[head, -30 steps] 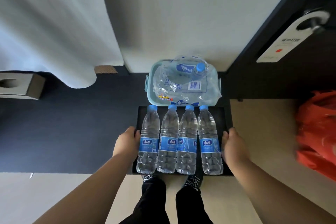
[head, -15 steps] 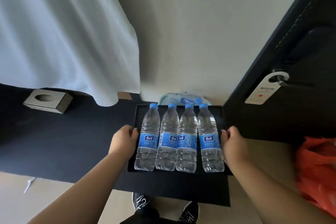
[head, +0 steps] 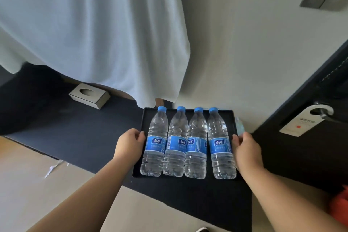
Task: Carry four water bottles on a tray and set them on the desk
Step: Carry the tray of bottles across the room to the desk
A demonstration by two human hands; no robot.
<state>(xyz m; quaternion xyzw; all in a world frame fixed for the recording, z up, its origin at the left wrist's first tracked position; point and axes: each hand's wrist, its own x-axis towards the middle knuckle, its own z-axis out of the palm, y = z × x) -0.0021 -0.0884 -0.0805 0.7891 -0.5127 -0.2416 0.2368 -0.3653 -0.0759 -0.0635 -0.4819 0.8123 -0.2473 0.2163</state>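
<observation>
Several clear water bottles (head: 194,143) with blue caps and blue labels lie side by side on a black tray (head: 226,114), caps pointing away from me. My left hand (head: 129,144) grips the tray's left edge. My right hand (head: 246,149) grips its right edge. The tray is held in the air above a dark carpet strip (head: 84,137), in front of a white wall.
A grey tissue box (head: 89,95) sits on the dark floor at the left, below a hanging white cloth (head: 94,34). A dark door (head: 310,137) with a handle and a white hanger tag (head: 305,121) stands at the right. An orange bag (head: 339,209) is at the lower right.
The tray with the bottles has risen from the floor, both hands still gripping it. My view has lifted, and the plastic box with the bottle pack has dropped almost out of sight behind the tray.
</observation>
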